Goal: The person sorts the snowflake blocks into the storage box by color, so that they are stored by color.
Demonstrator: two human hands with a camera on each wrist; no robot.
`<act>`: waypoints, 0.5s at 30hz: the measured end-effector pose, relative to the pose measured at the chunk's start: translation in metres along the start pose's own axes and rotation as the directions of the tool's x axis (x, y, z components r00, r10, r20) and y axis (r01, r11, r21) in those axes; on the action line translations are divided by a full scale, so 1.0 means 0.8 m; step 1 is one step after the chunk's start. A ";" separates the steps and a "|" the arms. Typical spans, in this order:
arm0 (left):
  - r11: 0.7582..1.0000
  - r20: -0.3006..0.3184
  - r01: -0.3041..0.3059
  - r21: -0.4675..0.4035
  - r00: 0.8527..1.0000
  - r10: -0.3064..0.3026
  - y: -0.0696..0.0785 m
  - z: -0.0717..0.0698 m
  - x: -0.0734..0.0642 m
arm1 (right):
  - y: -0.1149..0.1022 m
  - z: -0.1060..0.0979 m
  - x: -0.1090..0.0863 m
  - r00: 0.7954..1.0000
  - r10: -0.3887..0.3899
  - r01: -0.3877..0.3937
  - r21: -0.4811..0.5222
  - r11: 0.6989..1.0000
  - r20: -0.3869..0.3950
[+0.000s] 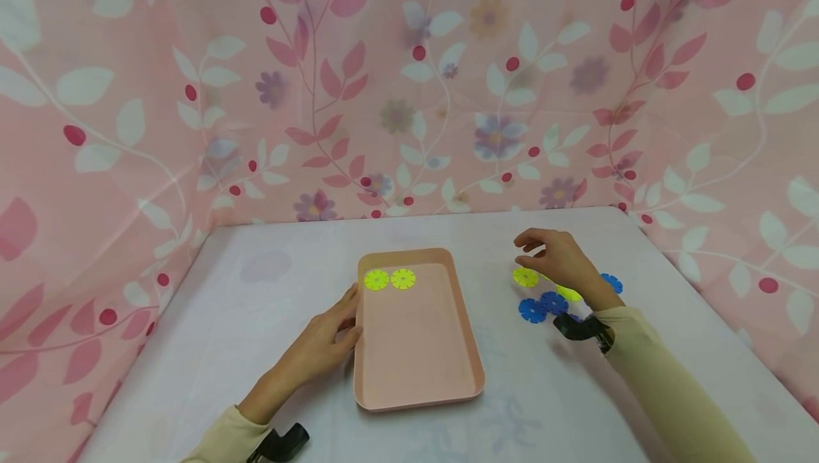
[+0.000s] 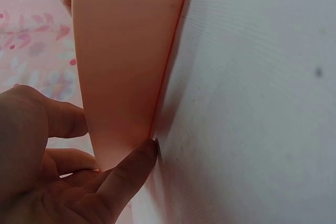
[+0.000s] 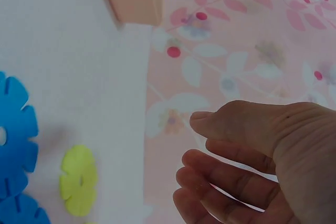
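A pink tray (image 1: pixel 416 349) lies lengthwise in front of me, with two yellow notched discs (image 1: pixel 389 279) side by side near its far left corner. My left hand (image 1: pixel 323 342) rests against the tray's left side; in the left wrist view its fingertips touch the outer wall (image 2: pixel 126 51). Nothing is held by my right hand (image 1: pixel 563 260), raised with loosely bent fingers over the loose discs to the right. Below its fingertips lies a yellow disc (image 1: pixel 525 277), and another yellow disc (image 1: pixel 568 294) shows partly under the wrist.
Blue notched discs (image 1: pixel 532 310) lie on the white table (image 1: pixel 269 321) nearer to me, some hidden by the right wrist. One more blue disc (image 1: pixel 612 283) is farther right. A pink floral curtain (image 1: pixel 409 93) hangs behind the table and along both sides.
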State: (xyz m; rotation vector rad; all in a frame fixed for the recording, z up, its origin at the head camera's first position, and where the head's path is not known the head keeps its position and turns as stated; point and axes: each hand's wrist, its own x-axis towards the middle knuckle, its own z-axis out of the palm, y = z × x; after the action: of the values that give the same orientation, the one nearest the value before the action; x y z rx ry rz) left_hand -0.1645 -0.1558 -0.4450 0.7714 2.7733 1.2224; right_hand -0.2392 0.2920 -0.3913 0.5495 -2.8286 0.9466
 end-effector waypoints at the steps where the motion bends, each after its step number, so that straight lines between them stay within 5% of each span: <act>1: 1.000 0.000 0.000 0.002 1.000 0.000 0.000 0.000 0.000 | 0.002 0.000 -0.002 1.000 0.010 -0.010 -0.001 1.000 0.006; 15: 1.000 0.006 0.009 -0.003 1.000 -0.009 0.003 0.000 -0.001 | 0.027 0.012 -0.018 0.997 0.067 -0.065 -0.035 0.997 0.039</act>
State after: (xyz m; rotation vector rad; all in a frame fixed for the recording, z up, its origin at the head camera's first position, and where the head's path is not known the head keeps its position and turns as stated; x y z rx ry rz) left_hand -0.1632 -0.1549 -0.4435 0.7606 2.7664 1.2214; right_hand -0.2337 0.3069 -0.4140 0.4797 -2.9096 0.9063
